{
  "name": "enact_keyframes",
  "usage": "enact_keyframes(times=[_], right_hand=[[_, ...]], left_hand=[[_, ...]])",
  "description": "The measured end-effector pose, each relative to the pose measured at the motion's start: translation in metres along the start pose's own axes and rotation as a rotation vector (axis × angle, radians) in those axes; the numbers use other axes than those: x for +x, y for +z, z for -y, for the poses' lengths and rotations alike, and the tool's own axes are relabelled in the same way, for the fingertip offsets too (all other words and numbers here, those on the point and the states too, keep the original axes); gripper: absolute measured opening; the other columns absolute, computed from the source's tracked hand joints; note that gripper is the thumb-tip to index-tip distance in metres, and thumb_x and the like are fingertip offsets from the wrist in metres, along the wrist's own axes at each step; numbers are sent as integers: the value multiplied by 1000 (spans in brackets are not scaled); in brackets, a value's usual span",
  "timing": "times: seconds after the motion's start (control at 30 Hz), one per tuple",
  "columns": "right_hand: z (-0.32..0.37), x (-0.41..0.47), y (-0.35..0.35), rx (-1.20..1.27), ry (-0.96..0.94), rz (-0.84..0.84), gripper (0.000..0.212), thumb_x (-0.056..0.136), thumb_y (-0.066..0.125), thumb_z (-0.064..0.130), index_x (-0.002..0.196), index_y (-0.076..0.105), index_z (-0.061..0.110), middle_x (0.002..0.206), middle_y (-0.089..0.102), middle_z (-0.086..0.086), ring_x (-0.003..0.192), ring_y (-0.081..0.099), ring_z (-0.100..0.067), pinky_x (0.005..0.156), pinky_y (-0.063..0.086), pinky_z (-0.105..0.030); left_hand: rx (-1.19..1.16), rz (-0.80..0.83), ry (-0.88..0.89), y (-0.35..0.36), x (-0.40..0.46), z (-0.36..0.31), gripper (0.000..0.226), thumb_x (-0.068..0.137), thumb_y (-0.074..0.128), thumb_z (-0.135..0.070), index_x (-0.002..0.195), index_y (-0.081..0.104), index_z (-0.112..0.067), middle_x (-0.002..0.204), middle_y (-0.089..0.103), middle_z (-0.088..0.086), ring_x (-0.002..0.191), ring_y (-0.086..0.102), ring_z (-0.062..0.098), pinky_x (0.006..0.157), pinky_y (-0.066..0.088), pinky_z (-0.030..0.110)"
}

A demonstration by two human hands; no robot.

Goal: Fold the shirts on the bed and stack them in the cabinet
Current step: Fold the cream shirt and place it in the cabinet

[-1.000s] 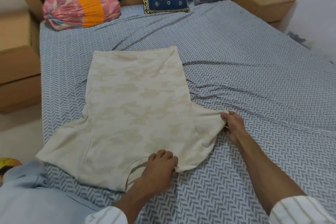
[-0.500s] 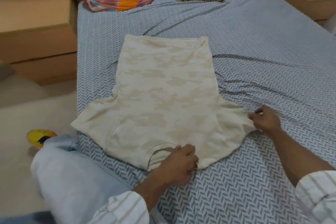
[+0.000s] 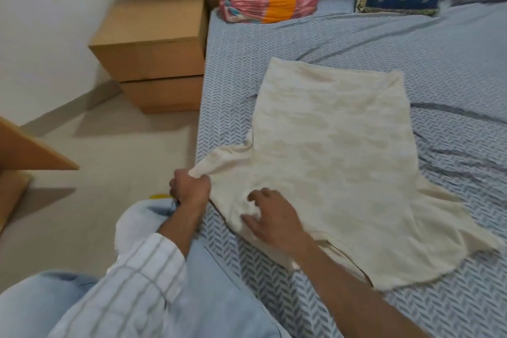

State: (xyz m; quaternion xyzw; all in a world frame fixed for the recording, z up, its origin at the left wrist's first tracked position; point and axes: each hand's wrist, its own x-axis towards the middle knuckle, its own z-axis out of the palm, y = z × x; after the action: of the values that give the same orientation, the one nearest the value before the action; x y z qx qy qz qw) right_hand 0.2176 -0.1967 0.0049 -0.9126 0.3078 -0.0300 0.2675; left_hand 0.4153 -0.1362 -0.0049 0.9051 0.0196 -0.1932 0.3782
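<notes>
Shirt (image 3: pixel 334 145) lies spread flat on the bed (image 3: pixel 452 68), collar toward us at six o'clock, as we pinch its sleeve at nine o'clock in our left hand (image 3: pixel 190 186) and press our right hand (image 3: pixel 271 217), fingers spread, onto the cloth beside it. By our reckoning the work is barely begun: no fold shows, and no cabinet is in view for stacking.

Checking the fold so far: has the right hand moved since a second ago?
Yes. The right hand has left the far sleeve and crossed the shirt to the near side, beside the left hand gripping the other sleeve.
</notes>
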Motion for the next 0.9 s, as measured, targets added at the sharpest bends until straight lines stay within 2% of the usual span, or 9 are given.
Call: enact_keyframes(times=[0.1, 0.23, 0.4, 0.53, 0.63, 0.7, 0.77, 0.83, 0.9], right_hand=[[34, 24, 20, -123, -42, 157, 51, 88, 62, 52, 125, 50, 18, 120, 57, -6, 108, 53, -30, 82, 46, -41], [37, 31, 39, -146, -83, 177, 24, 95, 52, 33, 107, 51, 12, 107, 56, -10, 98, 55, -34, 69, 42, -40], [26, 34, 30, 144, -25, 183, 12, 88, 53, 25, 96, 59, 19, 93, 63, 1, 82, 57, -19, 70, 45, -32], [1, 38, -9, 1113, 485, -12, 14, 95, 52, 10, 96, 66, 10, 88, 71, -6, 70, 68, -14, 67, 55, -28], [-43, 40, -50, 1646, 735, -147, 28, 98, 49, 36, 98, 62, 11, 79, 63, -9, 57, 63, -19, 53, 55, -29], [-74, 38, -71, 1691, 774, -95, 48, 90, 53, 57, 102, 63, 12, 72, 60, -6, 56, 56, -20, 52, 50, -27], [-97, 32, -82, 1636, 773, 5, 61, 87, 58, 61, 114, 69, 7, 87, 71, -11, 76, 65, -26, 74, 55, -39], [-110, 28, -83, 1482, 817, 55, 53, 86, 71, 43, 119, 70, 1, 98, 74, -13, 90, 68, -30, 91, 52, -44], [-117, 27, -79, 1188, 869, -18, 40, 83, 78, 20, 116, 69, -1, 91, 75, -12, 83, 70, -30, 78, 57, -40]], left_hand=[[-220, 124, -247, -3, 35, 0, 64, 70, 82, -26, 122, 60, 4, 119, 67, 21, 103, 67, 37, 89, 58, 42], [-158, 126, -227, 2, 54, -1, 44, 75, 79, -15, 113, 67, 2, 112, 70, 19, 98, 68, 36, 83, 58, 38], [-131, 37, 230, -6, 18, -29, 12, 87, 62, -18, 91, 56, -9, 85, 61, 5, 87, 61, 33, 70, 44, 35], [-65, 269, 709, 13, -39, -55, 8, 95, 59, -21, 101, 55, -18, 88, 65, -2, 83, 62, 26, 71, 46, 36], [112, 491, 911, 40, -88, -63, 20, 94, 55, -23, 114, 49, -23, 96, 70, 7, 88, 67, 34, 74, 52, 39], [247, 599, 1047, 56, -119, -60, 20, 92, 50, -24, 111, 44, -23, 94, 69, 11, 86, 67, 39, 70, 53, 43], [275, 730, 1163, 64, -140, -52, 23, 96, 50, -21, 118, 44, -20, 104, 68, 11, 89, 67, 36, 73, 55, 43], [322, 804, 1317, 69, -147, -37, 41, 93, 56, -15, 132, 43, -16, 121, 63, 11, 100, 65, 32, 81, 56, 42], [466, 709, 1429, 72, -139, -19, 55, 87, 58, -19, 140, 42, -12, 130, 58, 13, 113, 60, 32, 92, 53, 43]])
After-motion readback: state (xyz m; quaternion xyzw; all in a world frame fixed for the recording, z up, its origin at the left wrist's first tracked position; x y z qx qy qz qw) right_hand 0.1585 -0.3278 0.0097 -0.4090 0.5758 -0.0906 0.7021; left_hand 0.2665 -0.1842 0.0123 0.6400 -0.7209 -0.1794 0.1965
